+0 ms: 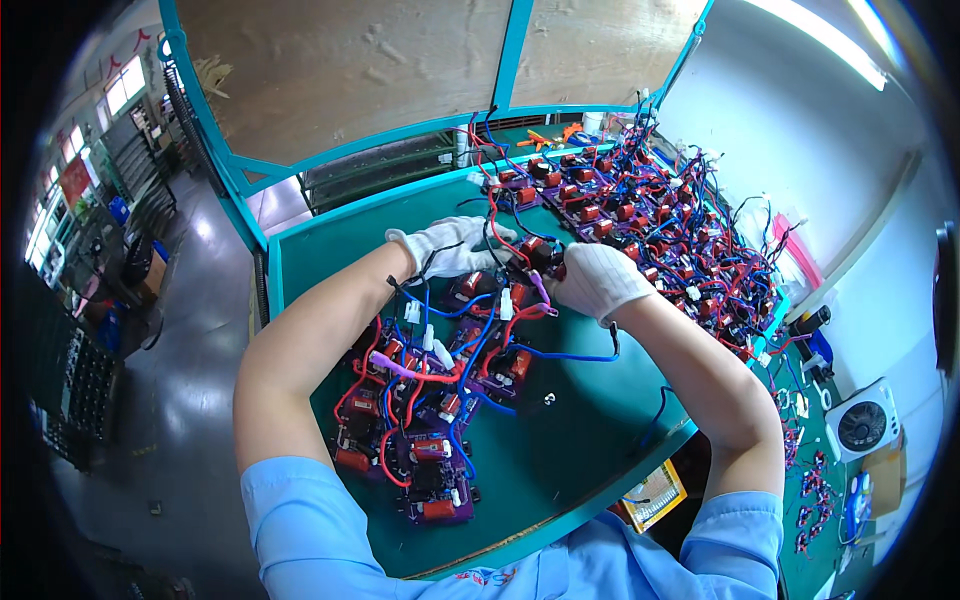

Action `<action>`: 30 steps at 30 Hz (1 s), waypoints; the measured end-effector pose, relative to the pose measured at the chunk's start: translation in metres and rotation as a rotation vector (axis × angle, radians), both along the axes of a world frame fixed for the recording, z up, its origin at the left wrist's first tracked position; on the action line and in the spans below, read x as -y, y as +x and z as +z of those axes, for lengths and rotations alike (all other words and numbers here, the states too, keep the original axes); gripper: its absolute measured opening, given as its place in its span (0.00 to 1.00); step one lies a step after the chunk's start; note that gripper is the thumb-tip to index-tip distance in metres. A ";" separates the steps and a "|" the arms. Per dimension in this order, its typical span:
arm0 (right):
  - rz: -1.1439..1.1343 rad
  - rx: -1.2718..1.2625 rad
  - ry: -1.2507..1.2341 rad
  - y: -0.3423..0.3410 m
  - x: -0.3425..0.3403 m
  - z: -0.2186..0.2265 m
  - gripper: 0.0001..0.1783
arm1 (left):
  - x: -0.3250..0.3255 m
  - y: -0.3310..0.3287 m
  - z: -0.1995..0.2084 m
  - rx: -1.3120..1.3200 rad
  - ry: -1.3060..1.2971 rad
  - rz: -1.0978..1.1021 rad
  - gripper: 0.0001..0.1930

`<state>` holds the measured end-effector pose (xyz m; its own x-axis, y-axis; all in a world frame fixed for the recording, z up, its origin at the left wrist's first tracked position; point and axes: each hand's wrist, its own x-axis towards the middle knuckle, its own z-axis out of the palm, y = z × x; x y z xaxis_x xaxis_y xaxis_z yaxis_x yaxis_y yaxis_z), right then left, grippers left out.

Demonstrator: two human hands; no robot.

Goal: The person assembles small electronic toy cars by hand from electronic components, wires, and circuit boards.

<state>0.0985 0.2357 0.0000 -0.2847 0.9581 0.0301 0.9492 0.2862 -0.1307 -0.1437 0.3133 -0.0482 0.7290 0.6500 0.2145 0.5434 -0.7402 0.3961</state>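
Observation:
My left hand (452, 246), in a white knit glove, is closed around the left side of a circuit board (537, 252) with red and black parts and loose wires. My right hand (603, 279), also gloved, grips that board's right side with its fingers curled; the fingertips are partly hidden. A red wire (494, 205) rises from the board beside my left fingers. Below my hands lies a cluster of purple boards (432, 455) with red cylinders, red and blue wires and white connectors (437, 350).
A dense heap of similar wired boards (650, 215) covers the right and back of the green table (570, 450). Behind it stands a teal-framed panel (350, 80). Orange-handled tools (540, 140) lie at the back. At the right, a white fan (862, 425) stands on another bench.

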 end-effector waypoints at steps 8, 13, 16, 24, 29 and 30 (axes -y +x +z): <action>0.086 0.026 0.281 0.015 -0.012 -0.043 0.13 | -0.031 0.013 0.004 -0.129 -0.191 0.022 0.24; 0.041 -0.026 0.325 0.007 -0.018 -0.058 0.09 | -0.037 0.030 0.010 -0.056 0.157 0.021 0.35; 0.038 -0.085 0.368 0.011 -0.020 -0.064 0.09 | -0.030 0.041 0.014 -0.240 0.165 0.144 0.40; 0.009 -0.134 0.363 0.010 -0.021 -0.063 0.12 | -0.040 0.047 0.017 -0.233 0.558 0.124 0.38; -0.056 -0.114 0.395 0.017 -0.037 -0.063 0.19 | -0.052 0.059 0.019 -0.340 0.618 0.293 0.40; -0.048 -0.114 0.393 0.015 -0.034 -0.062 0.19 | -0.053 0.055 0.017 -0.341 0.616 0.300 0.40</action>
